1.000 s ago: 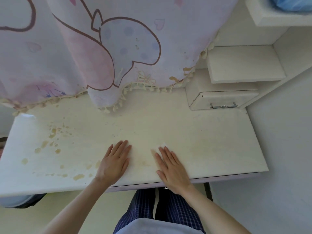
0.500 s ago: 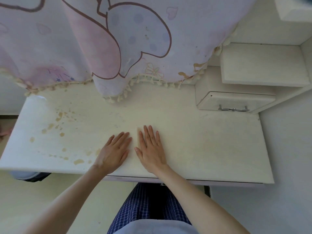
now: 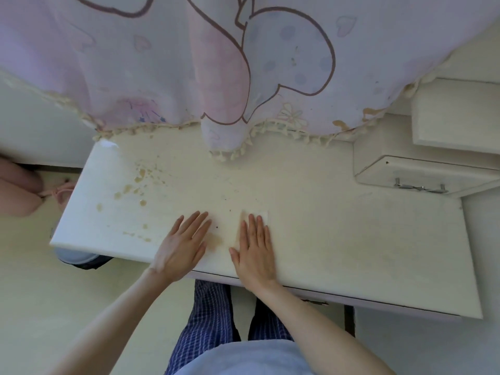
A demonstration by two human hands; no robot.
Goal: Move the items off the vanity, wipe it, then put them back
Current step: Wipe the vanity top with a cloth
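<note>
The white vanity top (image 3: 338, 234) carries no loose items, only yellow-brown stains (image 3: 135, 185) on its left part. My right hand (image 3: 255, 253) lies flat with straight fingers on a pale wipe (image 3: 261, 213), whose far edge shows beyond the fingertips. A little to its left, my left hand (image 3: 184, 244) rests flat on the bare top near the front edge, fingers spread. A faint brownish smear (image 3: 216, 240) lies between the two hands.
A pink and lilac printed cloth (image 3: 216, 63) with a tasselled fringe hangs over the back of the vanity. At the right stand a small drawer (image 3: 422, 174) with a metal handle and a white shelf (image 3: 457, 117). A pink thing (image 3: 19, 190) sits at the far left.
My right hand with the wipe slid left toward my left hand, then a little right and forward again. My left hand stayed put. The view shifted down and left.
</note>
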